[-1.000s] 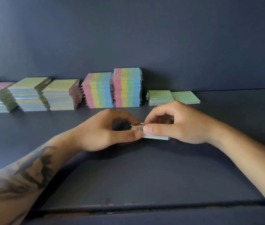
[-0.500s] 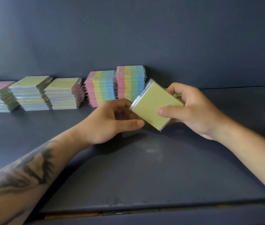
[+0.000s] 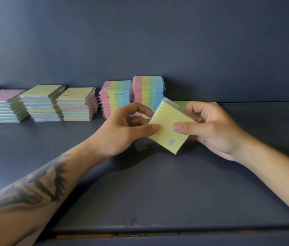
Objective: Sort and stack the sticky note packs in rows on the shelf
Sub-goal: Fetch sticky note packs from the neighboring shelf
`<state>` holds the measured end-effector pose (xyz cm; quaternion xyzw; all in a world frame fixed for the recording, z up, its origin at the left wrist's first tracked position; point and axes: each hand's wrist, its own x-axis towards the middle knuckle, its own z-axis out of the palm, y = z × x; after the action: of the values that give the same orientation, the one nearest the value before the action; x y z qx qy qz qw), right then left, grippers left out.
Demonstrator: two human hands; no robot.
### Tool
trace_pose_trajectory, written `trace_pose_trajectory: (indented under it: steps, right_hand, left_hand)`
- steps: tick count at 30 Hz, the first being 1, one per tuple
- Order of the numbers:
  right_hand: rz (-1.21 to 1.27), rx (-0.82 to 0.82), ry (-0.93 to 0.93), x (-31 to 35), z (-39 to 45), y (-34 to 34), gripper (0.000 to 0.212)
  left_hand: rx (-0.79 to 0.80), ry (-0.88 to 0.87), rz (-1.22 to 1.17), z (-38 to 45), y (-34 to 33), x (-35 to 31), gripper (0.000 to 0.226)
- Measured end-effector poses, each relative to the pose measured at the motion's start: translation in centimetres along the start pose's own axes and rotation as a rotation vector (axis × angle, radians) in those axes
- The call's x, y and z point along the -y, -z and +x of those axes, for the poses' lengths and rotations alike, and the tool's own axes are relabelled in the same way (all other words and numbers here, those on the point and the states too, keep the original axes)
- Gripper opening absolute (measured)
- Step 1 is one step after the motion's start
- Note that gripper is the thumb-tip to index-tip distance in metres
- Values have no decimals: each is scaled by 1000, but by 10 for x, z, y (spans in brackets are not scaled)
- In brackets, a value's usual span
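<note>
A yellow sticky note pack (image 3: 169, 127) in clear wrap is held tilted above the dark shelf (image 3: 140, 183), its face towards me. My left hand (image 3: 122, 132) pinches its left edge with the thumb on top. My right hand (image 3: 209, 128) grips its right side, thumb across the face. Behind the hands, along the back wall, stand two piles of striped pink-yellow-green-blue packs (image 3: 131, 98). A green pack (image 3: 181, 103) lies flat behind the held one, mostly hidden.
Further left along the back wall sit piles of flat packs: a yellow-topped pile (image 3: 74, 105), a green-topped pile (image 3: 41, 103) and a pink-topped pile (image 3: 0, 107). The shelf's front edge (image 3: 140, 229) runs below my forearms.
The pack lay flat on the shelf between both hands a second ago. It has been lifted and turned face up towards me, and my left thumb now rests on it.
</note>
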<state>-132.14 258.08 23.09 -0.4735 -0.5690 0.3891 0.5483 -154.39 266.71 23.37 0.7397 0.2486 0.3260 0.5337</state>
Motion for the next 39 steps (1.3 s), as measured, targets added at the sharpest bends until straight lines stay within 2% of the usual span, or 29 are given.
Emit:
trace_pose_trajectory:
  steps: [3, 5, 7, 10, 12, 13, 17, 19, 22, 26, 31, 33, 35, 36, 39]
  right_hand:
    - [58, 13, -18, 0, -1, -1, 61]
    - [-5, 0, 1, 1, -3, -4, 56]
    - [-146, -61, 83, 1, -8, -7, 65]
    - [-690, -135, 377, 10, -16, -12, 77]
    - [-1068, -74, 587, 19, -19, -19, 75]
    - [-1161, -43, 647, 23, -18, -24, 70]
    - [-1203, -29, 695, 26, -14, -50, 54]
    - [-1187, -11, 670, 27, -12, -62, 53]
    - [-1158, 52, 612, 30, -7, -83, 55]
    - [-1160, 64, 522, 32, 11, -112, 57]
    - [-1197, 58, 383, 35, 46, -135, 64]
    - [-1212, 43, 369, 39, 64, -146, 63]
    - [-1250, 28, 372, 44, 83, -160, 63]
    - [-1271, 20, 361, 48, 93, -167, 61]
    - [-1358, 29, 297, 58, 121, -186, 54]
  left_hand:
    - [-9, -28, -2, -3, -1, -1, 41]
    - [-64, -33, -51, -4, -1, -3, 35]
    - [-107, -2, -96, -6, 2, -6, 30]
    - [-106, 84, -129, -11, 10, -14, 15]
    - [-97, 160, -161, -15, 16, -19, 15]
    - [-91, 181, -171, -16, 18, -23, 16]
    - [-43, 201, -111, -24, 32, -31, 14]
    - [-38, 220, -91, -30, 47, -29, 19]
    - [4, 243, -68, -42, 73, -23, 42]
    - [2, 203, -61, -60, 109, -16, 38]
    - [-98, 121, 301, -79, 159, 1, 50]
    - [-47, 97, 645, -85, 177, 12, 56]
    - [3, 120, 1010, -89, 192, 23, 81]
    - [14, 125, 1120, -89, 197, 27, 89]
    - [54, 159, 1208, -90, 204, 36, 95]
